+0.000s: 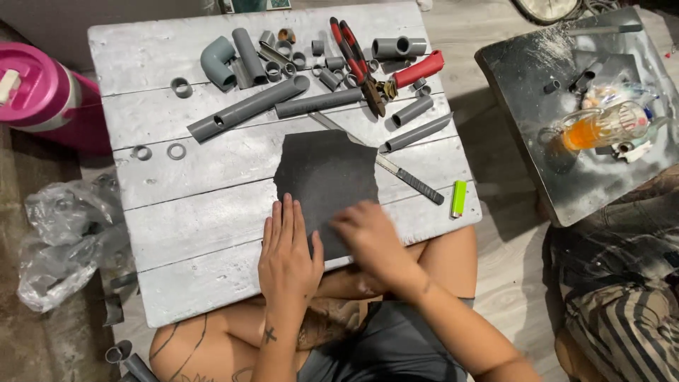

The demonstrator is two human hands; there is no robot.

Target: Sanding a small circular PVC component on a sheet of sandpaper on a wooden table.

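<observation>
A torn dark grey sheet, like sandpaper, lies on a whitewashed plank board over my lap. My left hand rests flat, fingers together, on the sheet's near left edge. My right hand is blurred on the sheet's near right part, fingers curled down; whether it holds something small I cannot tell.
Several grey pipe pieces, elbows and rings crowd the board's far side, with red-handled pliers, a red-handled cutter, a file and a green lighter. A pink bottle stands left. A dark side table with a glass mug is right.
</observation>
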